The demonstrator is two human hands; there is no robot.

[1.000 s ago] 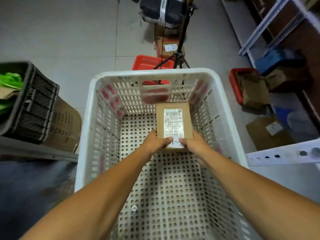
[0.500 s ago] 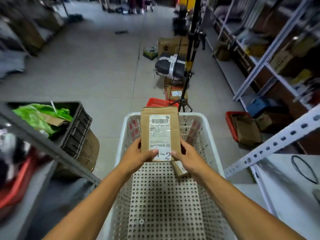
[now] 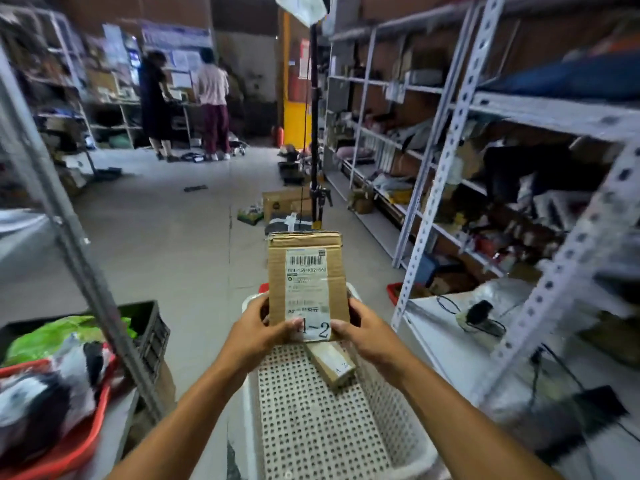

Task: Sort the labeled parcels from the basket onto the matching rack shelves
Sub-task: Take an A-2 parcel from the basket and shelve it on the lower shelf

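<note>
Parcel point(image 3: 306, 285), a flat cardboard box, held upright in mid-air above the far end of the basket point(image 3: 398, 427). Left hand point(image 3: 258, 332) grips its lower left edge, thumb across the front face, fingers point(image 3: 264, 308) wrapped behind. Right hand point(image 3: 363, 329) grips the lower right edge the same way, thumb lying just beside the handwritten mark. Both hands clenched on the box; both forearms reach in from the bottom of the view.

White shipping label point(image 3: 307, 294) runs down the box front: barcode at top, fine print too blurred to read, and "1-2" handwritten at the bottom, its first digit partly under the left thumb.

Basket is white perforated plastic, directly below the hands. One second parcel point(image 3: 330, 362), a slimmer box with a white label, lies tilted on the basket floor under the held box.

Rack shelves point(image 3: 554, 116) of grey slotted steel stand to the right, loaded with blurred goods; the nearest lower shelf carries a dark cable. Another rack upright point(image 3: 69, 237) slants at left, with a black crate point(image 3: 152, 327) holding green wrapping and a red tub point(image 3: 69, 448) near it. A black tripod pole point(image 3: 314, 133) rises behind the held box. Two people point(image 3: 187, 102) stand at shelving far down the aisle.
</note>
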